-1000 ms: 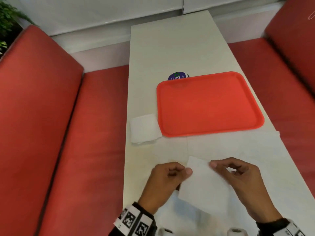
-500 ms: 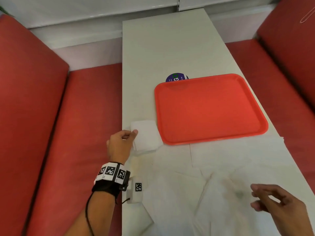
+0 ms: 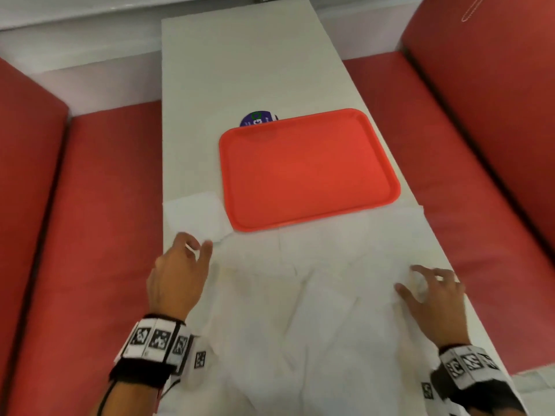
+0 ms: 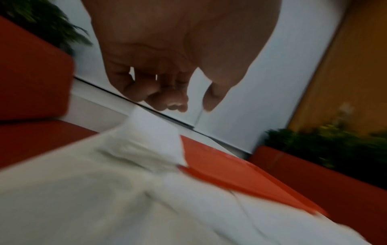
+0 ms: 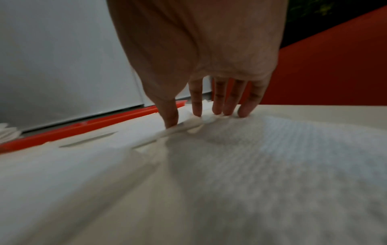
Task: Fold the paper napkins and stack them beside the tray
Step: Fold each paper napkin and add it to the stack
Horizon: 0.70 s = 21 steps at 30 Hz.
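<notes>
An orange tray (image 3: 306, 169) lies in the middle of the white table (image 3: 240, 70). A stack of folded white napkins (image 3: 195, 214) sits against its left near corner, also in the left wrist view (image 4: 155, 137). Several unfolded napkins (image 3: 300, 325) cover the near end of the table. My left hand (image 3: 196, 246) hovers just short of the stack, fingers loosely curled and holding nothing (image 4: 192, 106). My right hand (image 3: 414, 280) is down on the napkins at the right; its thumb and forefinger pinch up a ridge of one napkin (image 5: 184, 117).
A round purple sticker (image 3: 258, 118) shows from under the tray's far edge. Red padded benches (image 3: 99, 235) run along both sides of the narrow table. The right table edge lies close to my right hand. Green plants (image 4: 335, 145) stand behind the benches.
A second ago both hands held a folded napkin. Then the left hand laid it on the stack and has now drawn back. The right hand has come down onto the loose napkins.
</notes>
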Each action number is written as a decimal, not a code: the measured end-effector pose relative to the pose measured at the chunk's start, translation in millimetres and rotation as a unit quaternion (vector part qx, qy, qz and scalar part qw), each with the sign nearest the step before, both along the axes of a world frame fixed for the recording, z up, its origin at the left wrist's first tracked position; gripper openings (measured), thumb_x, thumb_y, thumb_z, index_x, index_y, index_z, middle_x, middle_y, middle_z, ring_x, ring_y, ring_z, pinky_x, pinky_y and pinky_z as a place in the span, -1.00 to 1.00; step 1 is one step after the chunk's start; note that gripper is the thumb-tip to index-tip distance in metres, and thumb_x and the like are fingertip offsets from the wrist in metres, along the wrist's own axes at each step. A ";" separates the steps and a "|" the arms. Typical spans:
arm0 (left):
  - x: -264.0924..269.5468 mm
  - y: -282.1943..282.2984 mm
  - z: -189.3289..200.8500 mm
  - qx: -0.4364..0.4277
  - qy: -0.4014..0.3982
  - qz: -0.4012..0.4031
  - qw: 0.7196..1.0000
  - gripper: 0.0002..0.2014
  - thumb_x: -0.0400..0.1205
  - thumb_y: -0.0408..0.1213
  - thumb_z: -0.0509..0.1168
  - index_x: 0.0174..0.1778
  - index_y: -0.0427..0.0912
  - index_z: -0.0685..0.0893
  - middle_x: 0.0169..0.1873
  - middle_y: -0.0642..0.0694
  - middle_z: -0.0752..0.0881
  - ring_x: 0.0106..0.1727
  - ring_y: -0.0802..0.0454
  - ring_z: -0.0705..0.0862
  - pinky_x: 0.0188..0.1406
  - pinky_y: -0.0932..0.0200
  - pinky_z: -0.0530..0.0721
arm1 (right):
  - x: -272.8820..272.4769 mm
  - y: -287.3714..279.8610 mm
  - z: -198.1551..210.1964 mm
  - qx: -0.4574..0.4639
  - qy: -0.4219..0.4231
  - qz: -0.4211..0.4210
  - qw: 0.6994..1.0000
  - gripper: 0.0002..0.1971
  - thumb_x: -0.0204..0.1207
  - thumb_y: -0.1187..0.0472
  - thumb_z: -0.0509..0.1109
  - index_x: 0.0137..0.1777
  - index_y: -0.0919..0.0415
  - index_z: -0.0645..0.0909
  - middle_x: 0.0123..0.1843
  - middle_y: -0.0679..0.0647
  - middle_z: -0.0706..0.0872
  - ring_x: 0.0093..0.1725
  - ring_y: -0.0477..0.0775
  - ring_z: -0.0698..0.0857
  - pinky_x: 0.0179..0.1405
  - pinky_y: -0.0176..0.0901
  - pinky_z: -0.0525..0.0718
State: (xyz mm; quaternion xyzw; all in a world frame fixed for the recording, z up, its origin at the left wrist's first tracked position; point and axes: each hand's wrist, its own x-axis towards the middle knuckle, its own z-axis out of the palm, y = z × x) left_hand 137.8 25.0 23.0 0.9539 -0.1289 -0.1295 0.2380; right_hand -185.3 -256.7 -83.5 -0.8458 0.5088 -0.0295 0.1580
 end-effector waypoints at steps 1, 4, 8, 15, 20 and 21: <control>-21.1 -2.5 -2.9 0.001 0.010 -0.031 0.999 -0.82 0.69 0.02 0.30 -0.11 0.01 0.56 -0.36 0.04 0.69 -0.20 -0.16 0.69 -0.22 0.02 0.57 | -1.5 0.6 -0.8 -0.002 -0.005 0.008 1.000 -0.58 0.39 0.06 0.64 0.22 0.17 0.73 0.15 0.31 0.67 0.10 0.43 0.63 0.12 0.25 0.59; -85.7 -11.5 -19.6 0.014 0.033 -0.114 0.993 -0.87 0.63 -0.10 0.37 -0.19 0.05 0.58 -0.46 0.06 0.63 -0.36 0.13 0.65 -0.40 0.14 0.48 | -3.4 1.8 4.9 0.012 -0.033 0.024 0.999 -0.77 0.52 0.10 0.54 0.10 0.21 0.75 0.02 0.21 0.76 -0.01 0.38 0.67 -0.03 0.21 0.66; -143.2 -28.9 -30.6 0.011 0.044 -0.128 0.991 -0.87 0.63 -0.12 0.37 -0.20 0.12 0.57 -0.40 0.10 0.61 -0.38 0.22 0.60 -0.48 0.28 0.40 | -6.1 0.1 30.5 0.133 -0.217 -0.020 0.967 -0.90 0.58 0.14 0.51 -0.02 0.07 0.63 -0.05 -0.03 0.73 0.02 0.12 0.71 0.04 0.03 0.65; -186.9 -68.4 -0.1 -0.185 0.127 -0.102 0.969 -0.79 0.59 0.04 0.47 0.05 0.11 0.65 -0.18 0.09 0.75 -0.13 0.17 0.74 -0.10 0.25 0.70 | 2.1 8.8 107.3 0.391 -0.428 0.040 0.814 -0.86 0.54 0.29 0.52 -0.07 0.27 0.58 -0.11 0.06 0.80 -0.16 0.03 0.76 -0.12 -0.25 0.68; -207.7 -102.3 43.1 -0.385 0.305 -0.033 0.871 -0.61 0.56 0.00 0.54 0.24 -0.09 0.72 0.09 -0.08 0.85 0.09 -0.03 0.84 0.04 0.03 0.82 | -6.5 21.6 145.9 0.488 -0.462 0.078 0.736 -0.75 0.47 0.28 0.52 0.06 0.39 0.62 0.11 0.19 0.84 0.05 0.19 0.85 0.00 -0.06 0.79; -210.7 -105.1 47.9 -0.423 0.294 -0.027 0.857 -0.62 0.56 -0.14 0.56 0.26 -0.13 0.73 0.12 -0.11 0.85 0.11 -0.04 0.83 0.01 0.03 0.82 | -9.0 21.4 147.8 0.496 -0.467 0.076 0.728 -0.73 0.48 0.22 0.54 0.06 0.38 0.63 0.11 0.21 0.84 0.05 0.20 0.84 0.01 -0.04 0.79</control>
